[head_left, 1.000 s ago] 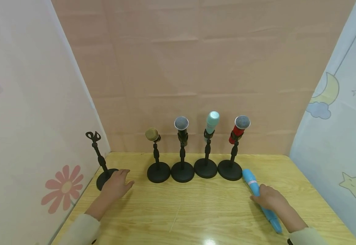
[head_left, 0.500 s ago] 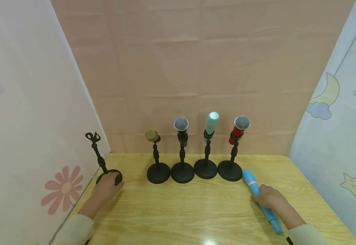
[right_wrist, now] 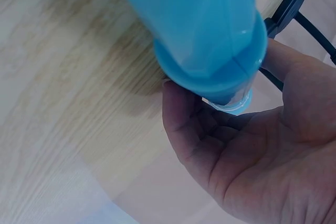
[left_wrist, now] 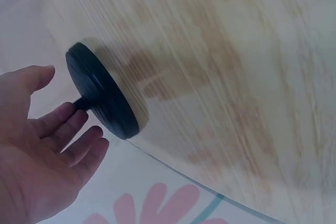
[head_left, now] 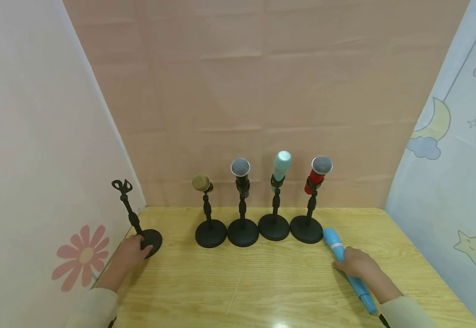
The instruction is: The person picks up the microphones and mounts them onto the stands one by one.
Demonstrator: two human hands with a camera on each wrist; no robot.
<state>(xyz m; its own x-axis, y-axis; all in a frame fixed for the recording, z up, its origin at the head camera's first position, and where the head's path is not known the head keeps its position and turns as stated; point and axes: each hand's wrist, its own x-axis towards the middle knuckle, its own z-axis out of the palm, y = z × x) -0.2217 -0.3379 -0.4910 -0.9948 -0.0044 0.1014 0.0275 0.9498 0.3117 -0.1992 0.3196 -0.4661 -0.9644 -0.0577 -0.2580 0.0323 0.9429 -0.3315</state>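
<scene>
At the left of the table, my left hand (head_left: pixel 130 253) is beside the round base of a black microphone stand (head_left: pixel 151 242) with no microphone in its clip. In the left wrist view, the fingers (left_wrist: pixel 63 124) are loosely bent near the stand's pole and the thumb is spread apart; whether they touch the pole I cannot tell. On the right, my right hand (head_left: pixel 358 263) grips a light-blue microphone (head_left: pixel 360 287) with a pale band, which lies slanted on the table. In the right wrist view, fingers and thumb curl round the microphone's body (right_wrist: pixel 210 72).
Several black stands form a row at the back, holding a gold microphone (head_left: pixel 201 182), a black one with a silver head (head_left: pixel 240 167), a mint-green microphone (head_left: pixel 282 165) and a red microphone (head_left: pixel 316 176). Walls close off the wooden table (head_left: pixel 238 291) at left, back and right.
My left hand has drawn back and left, from over the base of the bare stand to beside its pole. The right hand keeps hold of the light-blue microphone in the same place.
</scene>
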